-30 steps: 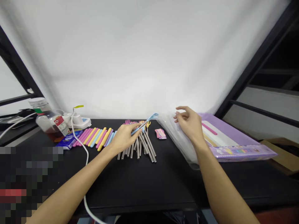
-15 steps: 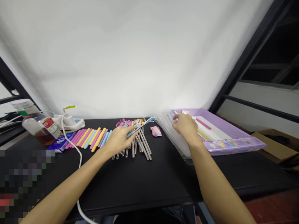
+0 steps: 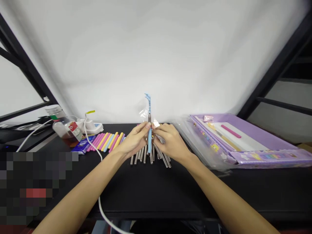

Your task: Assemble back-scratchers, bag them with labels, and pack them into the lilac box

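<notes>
A light blue back scratcher [image 3: 149, 141] stands upright before me, its claw at the top and its blue handle below a metal shaft. My left hand [image 3: 133, 140] is closed on it with thumb and fingers. My right hand [image 3: 170, 140] meets it from the other side, fingers pinched on a thin clear plastic bag [image 3: 143, 112] that glints behind the shaft; the bag's outline is hard to see. Beneath both hands lie several metal back scratcher shafts [image 3: 163, 157], their coloured claws mostly hidden by my hands.
Coloured handles [image 3: 107, 141] lie in a row on the black table [image 3: 151, 191], left. Beyond them are a blue packet [image 3: 83, 145], a bottle [image 3: 67, 128], a power strip [image 3: 97, 127] and a white cable [image 3: 99, 203]. Right: clear plastic sleeves [image 3: 195, 143] and a purple box [image 3: 262, 133].
My right hand has come from the purple box to the middle with clear plastic. My left hand has turned the back scratcher from slanted to upright. The view has shifted.
</notes>
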Demonstrator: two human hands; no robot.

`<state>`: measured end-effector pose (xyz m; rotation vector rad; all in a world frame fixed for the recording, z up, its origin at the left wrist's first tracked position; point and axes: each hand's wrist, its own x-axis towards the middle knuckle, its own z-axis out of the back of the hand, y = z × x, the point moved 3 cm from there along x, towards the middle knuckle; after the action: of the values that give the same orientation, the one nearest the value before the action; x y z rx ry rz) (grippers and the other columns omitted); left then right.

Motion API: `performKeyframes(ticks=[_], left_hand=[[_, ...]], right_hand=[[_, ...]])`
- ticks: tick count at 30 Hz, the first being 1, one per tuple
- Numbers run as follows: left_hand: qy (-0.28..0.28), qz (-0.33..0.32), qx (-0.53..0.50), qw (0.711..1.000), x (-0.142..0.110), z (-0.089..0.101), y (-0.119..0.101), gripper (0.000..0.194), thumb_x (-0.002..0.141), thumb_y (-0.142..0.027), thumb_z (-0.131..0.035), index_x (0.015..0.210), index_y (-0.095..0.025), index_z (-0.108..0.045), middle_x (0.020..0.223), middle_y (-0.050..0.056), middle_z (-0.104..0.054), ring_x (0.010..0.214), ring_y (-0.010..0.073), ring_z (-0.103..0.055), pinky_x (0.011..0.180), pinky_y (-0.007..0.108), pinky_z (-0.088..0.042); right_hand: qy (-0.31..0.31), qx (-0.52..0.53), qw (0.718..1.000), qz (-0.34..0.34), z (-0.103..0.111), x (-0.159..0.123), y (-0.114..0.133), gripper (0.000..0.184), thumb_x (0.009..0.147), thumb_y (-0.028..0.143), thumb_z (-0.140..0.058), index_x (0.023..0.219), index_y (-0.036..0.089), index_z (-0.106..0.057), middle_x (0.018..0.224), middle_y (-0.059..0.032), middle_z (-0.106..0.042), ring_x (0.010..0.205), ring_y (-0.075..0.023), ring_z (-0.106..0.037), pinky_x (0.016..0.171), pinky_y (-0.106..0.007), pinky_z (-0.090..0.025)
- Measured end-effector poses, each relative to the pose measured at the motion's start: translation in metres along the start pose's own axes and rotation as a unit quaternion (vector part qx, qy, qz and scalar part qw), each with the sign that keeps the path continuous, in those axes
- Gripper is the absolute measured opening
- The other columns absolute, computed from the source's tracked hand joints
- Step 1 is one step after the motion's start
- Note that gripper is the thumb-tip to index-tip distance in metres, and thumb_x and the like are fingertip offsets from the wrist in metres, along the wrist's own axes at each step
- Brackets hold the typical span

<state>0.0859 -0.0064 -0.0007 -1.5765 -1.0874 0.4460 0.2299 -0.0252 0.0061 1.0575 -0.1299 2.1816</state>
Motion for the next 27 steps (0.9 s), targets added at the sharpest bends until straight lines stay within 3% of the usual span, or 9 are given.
performKeyframes(ticks=[4, 7, 12, 16, 20, 22, 24, 27], left_hand=[[-0.052, 0.010, -0.040, 0.998, 0.001, 0.004, 0.009, 0.022, 0.090, -0.037, -0.069, 0.098, -0.017, -0.072, 0.112, 0.010, -0.070, 0.106, 0.0228, -0.066, 0.093, 0.039, -0.054], [-0.060, 0.018, -0.074, 0.995, 0.003, 0.003, 0.018, 0.022, 0.087, -0.034, -0.072, 0.099, -0.015, -0.075, 0.115, 0.012, -0.071, 0.111, 0.0255, -0.065, 0.097, 0.042, -0.052], [-0.106, 0.022, -0.054, 0.993, 0.004, 0.009, 0.020, 0.030, 0.086, -0.041, -0.072, 0.100, -0.015, -0.073, 0.118, 0.013, -0.069, 0.122, 0.0292, -0.059, 0.101, 0.044, -0.050], [-0.188, -0.015, -0.035, 0.982, 0.002, 0.030, 0.010, 0.030, 0.082, -0.033, -0.076, 0.105, -0.017, -0.066, 0.134, 0.012, -0.057, 0.122, 0.0282, -0.060, 0.099, 0.046, -0.052], [-0.237, -0.051, 0.066, 0.968, -0.001, 0.051, 0.004, 0.072, 0.062, -0.013, -0.087, 0.127, -0.025, -0.056, 0.149, 0.012, -0.042, 0.113, 0.0244, -0.067, 0.099, 0.042, -0.051], [-0.240, -0.054, 0.097, 0.964, -0.001, 0.058, 0.004, 0.078, 0.062, -0.017, -0.088, 0.131, -0.025, -0.054, 0.139, 0.013, -0.054, 0.108, 0.0228, -0.069, 0.100, 0.041, -0.049], [-0.236, -0.055, 0.116, 0.963, 0.000, 0.062, 0.006, 0.071, 0.065, -0.025, -0.088, 0.128, -0.021, -0.056, 0.113, 0.011, -0.070, 0.103, 0.0214, -0.069, 0.099, 0.040, -0.048], [-0.252, -0.059, 0.135, 0.957, 0.002, 0.067, 0.009, 0.051, 0.067, -0.032, -0.086, 0.110, -0.016, -0.064, 0.078, 0.003, -0.071, 0.087, 0.0184, -0.069, 0.090, 0.035, -0.052]], right_hand=[[0.011, 0.116, 0.993, -0.025, -0.007, -0.003, 0.002, 0.017, 0.085, 0.016, -0.060, 0.091, 0.024, -0.074, 0.101, -0.0067, -0.072, 0.103, -0.0248, -0.063, 0.090, -0.041, -0.048], [0.009, 0.137, 0.986, -0.092, -0.008, -0.004, -0.002, 0.005, 0.083, 0.025, -0.068, 0.085, 0.024, -0.072, 0.093, -0.0053, -0.072, 0.094, -0.0244, -0.065, 0.086, -0.040, -0.049], [0.012, 0.162, 0.969, -0.186, -0.017, -0.005, -0.008, 0.005, 0.085, 0.024, -0.063, 0.086, 0.021, -0.067, 0.080, -0.0023, -0.069, 0.075, -0.0194, -0.063, 0.073, -0.032, -0.048], [0.013, 0.328, 0.912, -0.244, -0.020, -0.008, -0.018, 0.016, 0.092, 0.034, -0.054, 0.097, 0.022, -0.064, 0.081, -0.0009, -0.068, 0.071, -0.0166, -0.064, 0.066, -0.028, -0.050], [0.035, 0.417, 0.856, -0.305, -0.015, -0.010, -0.026, 0.022, 0.088, 0.043, -0.058, 0.092, 0.022, -0.063, 0.062, 0.0042, -0.056, 0.050, -0.0128, -0.054, 0.049, -0.024, -0.044], [0.063, 0.444, 0.837, -0.314, -0.012, -0.010, -0.028, 0.024, 0.086, 0.043, -0.061, 0.092, 0.020, -0.064, 0.057, 0.0071, -0.046, 0.043, -0.0089, -0.043, 0.044, -0.022, -0.036], [0.097, 0.457, 0.827, -0.313, -0.008, -0.010, -0.028, 0.028, 0.086, 0.044, -0.062, 0.092, 0.018, -0.065, 0.055, 0.0092, -0.036, 0.041, -0.0057, -0.030, 0.041, -0.020, -0.025], [0.160, 0.431, 0.829, -0.318, -0.001, -0.011, -0.031, 0.037, 0.088, 0.051, -0.060, 0.104, 0.017, -0.064, 0.055, 0.0104, -0.030, 0.044, -0.0056, -0.023, 0.041, -0.019, -0.016]])
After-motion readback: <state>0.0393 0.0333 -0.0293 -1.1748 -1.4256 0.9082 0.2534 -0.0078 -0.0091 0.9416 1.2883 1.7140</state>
